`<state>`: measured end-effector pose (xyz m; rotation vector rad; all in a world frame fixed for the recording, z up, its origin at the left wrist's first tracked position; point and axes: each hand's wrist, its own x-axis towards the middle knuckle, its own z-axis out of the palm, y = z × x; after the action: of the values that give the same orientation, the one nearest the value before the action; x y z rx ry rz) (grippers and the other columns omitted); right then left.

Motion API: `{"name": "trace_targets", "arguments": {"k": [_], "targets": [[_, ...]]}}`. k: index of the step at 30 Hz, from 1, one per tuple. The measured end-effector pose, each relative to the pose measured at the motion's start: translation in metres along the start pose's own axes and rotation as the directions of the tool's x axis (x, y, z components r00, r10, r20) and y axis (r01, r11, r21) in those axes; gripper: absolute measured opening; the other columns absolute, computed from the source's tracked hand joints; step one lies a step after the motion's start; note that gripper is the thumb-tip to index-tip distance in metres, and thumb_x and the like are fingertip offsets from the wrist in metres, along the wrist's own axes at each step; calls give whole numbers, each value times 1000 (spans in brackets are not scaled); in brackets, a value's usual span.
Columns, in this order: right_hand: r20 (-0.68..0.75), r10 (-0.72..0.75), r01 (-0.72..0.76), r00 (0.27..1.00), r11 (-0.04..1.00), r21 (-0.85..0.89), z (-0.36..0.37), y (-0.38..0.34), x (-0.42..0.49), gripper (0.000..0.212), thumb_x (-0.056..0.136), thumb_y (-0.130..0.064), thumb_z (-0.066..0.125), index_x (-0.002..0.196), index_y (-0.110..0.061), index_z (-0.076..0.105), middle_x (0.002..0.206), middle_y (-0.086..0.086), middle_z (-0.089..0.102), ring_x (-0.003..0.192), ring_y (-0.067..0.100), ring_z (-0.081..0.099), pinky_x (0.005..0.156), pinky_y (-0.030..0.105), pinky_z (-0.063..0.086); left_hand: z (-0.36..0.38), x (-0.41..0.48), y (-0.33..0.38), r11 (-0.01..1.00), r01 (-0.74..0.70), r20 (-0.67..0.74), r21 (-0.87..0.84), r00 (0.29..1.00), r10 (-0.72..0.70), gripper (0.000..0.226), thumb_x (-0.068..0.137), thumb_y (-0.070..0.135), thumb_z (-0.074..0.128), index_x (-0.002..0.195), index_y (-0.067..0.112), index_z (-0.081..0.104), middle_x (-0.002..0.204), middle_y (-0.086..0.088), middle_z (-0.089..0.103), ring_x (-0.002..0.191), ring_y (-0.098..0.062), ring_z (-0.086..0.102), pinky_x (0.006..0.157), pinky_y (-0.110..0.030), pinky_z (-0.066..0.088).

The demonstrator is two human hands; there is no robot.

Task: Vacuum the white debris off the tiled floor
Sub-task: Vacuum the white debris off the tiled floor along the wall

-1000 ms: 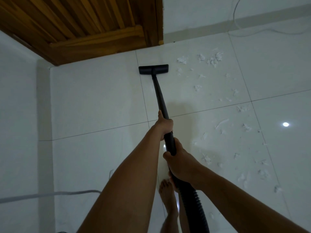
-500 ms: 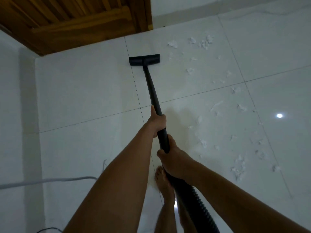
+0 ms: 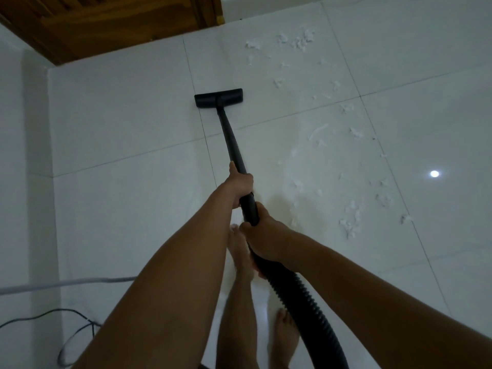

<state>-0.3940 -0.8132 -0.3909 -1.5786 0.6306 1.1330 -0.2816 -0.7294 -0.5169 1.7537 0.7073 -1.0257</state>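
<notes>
- The left hand (image 3: 241, 186) grips the black vacuum wand (image 3: 231, 139) at the higher spot, fingers wrapped round the tube and thumb lying along it.
- The right hand (image 3: 266, 235) holds the same wand just below, fingers clamped round it where the ribbed hose (image 3: 295, 296) begins.
- The floor nozzle (image 3: 218, 98) lies flat on the tiled floor (image 3: 119, 123), across a grout line and near the wooden door (image 3: 119, 25).
- The white debris (image 3: 350, 222) is scattered to the right of the wand, from scraps by the far wall down to a clump beside the right forearm, all apart from the nozzle.
- 2 bare feet (image 3: 238, 251) stand beneath the arms.
- A grey cable (image 3: 66, 283) and a thin dark cord (image 3: 53, 314) cross the floor at the left.
</notes>
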Motion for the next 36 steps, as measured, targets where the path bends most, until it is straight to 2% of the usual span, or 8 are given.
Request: {"name": "trace_targets", "arguments": {"k": [6, 9, 10, 12, 14, 23, 27, 36], "targets": [[34, -5, 4, 999, 1000, 28, 17, 89, -55, 65, 108, -22, 43, 160, -36, 7, 74, 8, 57, 45, 14, 55, 42, 25, 53, 52, -57, -77, 1000, 12, 17, 7, 1000, -12, 80, 98, 16, 41, 152, 46, -10, 139, -23, 50, 96, -31, 61, 82, -41, 57], [10, -17, 17, 1000, 998, -67, 33, 124, -68, 67, 104, -25, 43, 160, -38, 7, 94, 16, 61, 71, 28, 64, 81, 50, 63, 64, -76, -108, 999, 23, 15, 25, 1000, -23, 79, 99, 18, 41, 152, 46, -9, 142, -23, 48, 116, -37, 58, 92, -48, 55], [15, -12, 13, 1000, 998, -64, 39, 133, -72, 67, 103, -26, 43, 159, -39, 8, 95, 16, 60, 73, 29, 63, 81, 51, 62, 66, -82, -117, 999, 25, 15, 29, 1000, -25, 78, 99, 19, 41, 153, 46, -9, 141, -22, 49, 115, -36, 59, 92, -47, 55], [44, 18, -19, 999, 1000, 23, 50, 149, -81, 63, 104, -24, 43, 156, -41, 12, 86, 16, 59, 59, 24, 61, 57, 39, 60, 67, -94, -135, 999, 25, 17, 40, 1000, -26, 77, 101, 21, 41, 153, 45, -10, 140, -22, 50, 101, -30, 60, 89, -44, 56], [62, 35, -40, 997, 996, 75, 63, 164, -93, 61, 105, -23, 42, 154, -45, 14, 79, 15, 58, 50, 20, 58, 46, 31, 53, 69, -104, -155, 999, 25, 16, 34, 1000, -25, 76, 101, 22, 41, 153, 45, -10, 139, -22, 50, 94, -28, 58, 87, -43, 56], [4, 27, -27, 1000, 998, 64, 130, 238, -121, 61, 106, -26, 44, 155, -45, 11, 83, 16, 61, 48, 17, 58, 42, 27, 51, 73, -143, -245, 1000, 4, 35, 10, 999, -4, 75, 103, 23, 41, 153, 46, -10, 137, -24, 51, 85, -24, 54, 83, -42, 56], [-20, 31, -29, 999, 997, 67, 166, 265, -129, 62, 107, -28, 45, 155, -46, 12, 80, 15, 62, 52, 20, 60, 49, 31, 55, 68, -158, -281, 999, -7, 44, 32, 999, 5, 75, 103, 24, 41, 153, 46, -10, 137, -23, 52, 86, -24, 55, 82, -42, 56], [-59, -24, 27, 998, 998, 59, 241, 334, -163, 63, 107, -25, 42, 159, -35, 9, 81, 9, 59, 54, 16, 58, 49, 27, 52, 62, -208, -372, 997, -19, 69, 80, 997, 14, 74, 104, 25, 39, 153, 44, -12, 135, -21, 53, 86, -24, 55, 81, -40, 56]]}}
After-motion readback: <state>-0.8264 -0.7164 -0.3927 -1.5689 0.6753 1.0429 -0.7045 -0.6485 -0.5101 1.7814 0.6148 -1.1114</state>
